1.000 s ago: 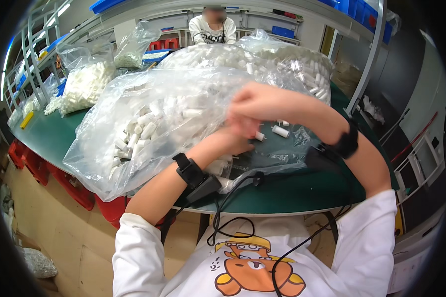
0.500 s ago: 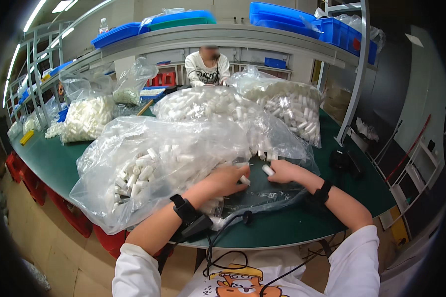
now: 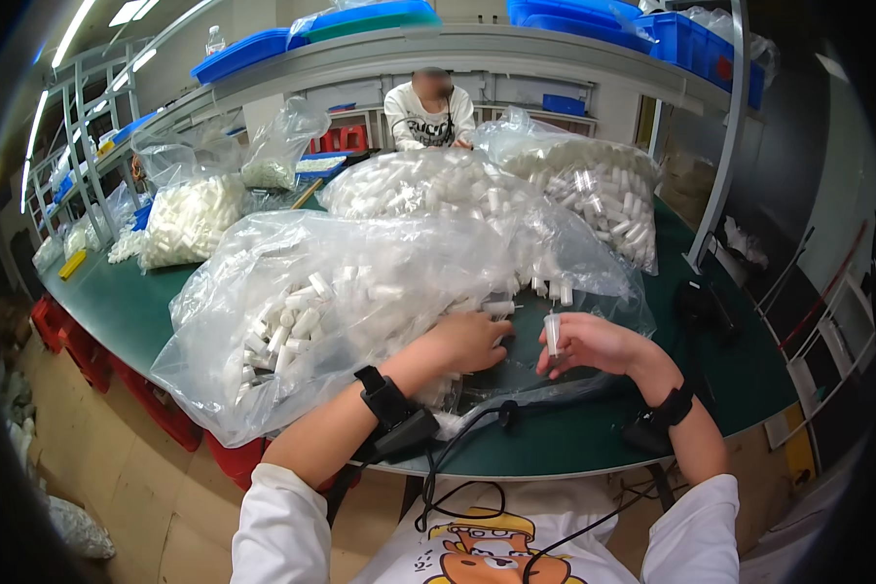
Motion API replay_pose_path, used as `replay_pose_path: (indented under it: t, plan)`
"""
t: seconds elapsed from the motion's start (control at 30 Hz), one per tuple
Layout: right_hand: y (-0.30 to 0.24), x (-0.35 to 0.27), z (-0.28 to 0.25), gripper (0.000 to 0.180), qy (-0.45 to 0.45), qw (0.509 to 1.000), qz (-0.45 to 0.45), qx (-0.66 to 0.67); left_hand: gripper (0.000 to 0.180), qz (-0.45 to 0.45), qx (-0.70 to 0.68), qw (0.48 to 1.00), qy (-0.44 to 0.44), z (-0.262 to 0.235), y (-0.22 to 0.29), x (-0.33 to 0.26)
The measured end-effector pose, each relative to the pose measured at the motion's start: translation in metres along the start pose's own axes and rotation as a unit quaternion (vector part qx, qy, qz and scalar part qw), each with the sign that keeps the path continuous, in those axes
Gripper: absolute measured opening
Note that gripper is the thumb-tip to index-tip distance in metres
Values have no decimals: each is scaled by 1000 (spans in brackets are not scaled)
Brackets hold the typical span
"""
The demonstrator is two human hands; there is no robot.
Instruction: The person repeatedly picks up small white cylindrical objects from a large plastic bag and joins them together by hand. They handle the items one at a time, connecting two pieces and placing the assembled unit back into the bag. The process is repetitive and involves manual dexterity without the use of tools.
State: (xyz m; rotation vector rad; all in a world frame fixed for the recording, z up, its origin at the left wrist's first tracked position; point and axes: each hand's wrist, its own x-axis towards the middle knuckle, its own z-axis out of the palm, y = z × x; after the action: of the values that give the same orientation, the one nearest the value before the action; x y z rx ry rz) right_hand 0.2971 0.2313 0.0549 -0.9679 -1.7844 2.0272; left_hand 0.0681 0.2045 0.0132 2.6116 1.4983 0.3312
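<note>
My right hand (image 3: 602, 345) holds a small white plastic tube (image 3: 553, 334) with a thin tip upright between thumb and fingers, above the green table (image 3: 594, 457). To its left, my left hand (image 3: 469, 343) is palm down at the edge of the pile, its fingers apart and partly bent. Another white tube (image 3: 499, 308) lies just beyond those fingers; whether they touch it I cannot make out. Under and around my left forearm spreads a large clear plastic bag (image 3: 204, 365), with many loose white tubes (image 3: 287, 331) at its mouth.
Full clear bags stand behind, one in the centre (image 3: 409, 190) and one at right (image 3: 603, 209); another (image 3: 193, 219) stands at left. A person (image 3: 428, 112) sits across the table. A black cable (image 3: 457, 433) crosses the front edge. Blue bins (image 3: 696, 49) rest on the overhead shelf.
My right hand has turned palm inward and raised its tube upright. The white piece at my left fingertips no longer shows there, and those fingers have spread. The whole view has shifted slightly.
</note>
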Motion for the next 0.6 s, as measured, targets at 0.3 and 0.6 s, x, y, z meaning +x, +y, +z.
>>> replay_pose_path:
  t: [0.3, 0.6]
  plan:
    - [21, 18, -16, 17, 74, 980, -83, 163, 34, 7, -91, 996, 0, -18, 13, -4]
    - [24, 19, -18, 21, 42, 975, -100, 195, 39, 46, -429, 902, -18, -31, 33, 3]
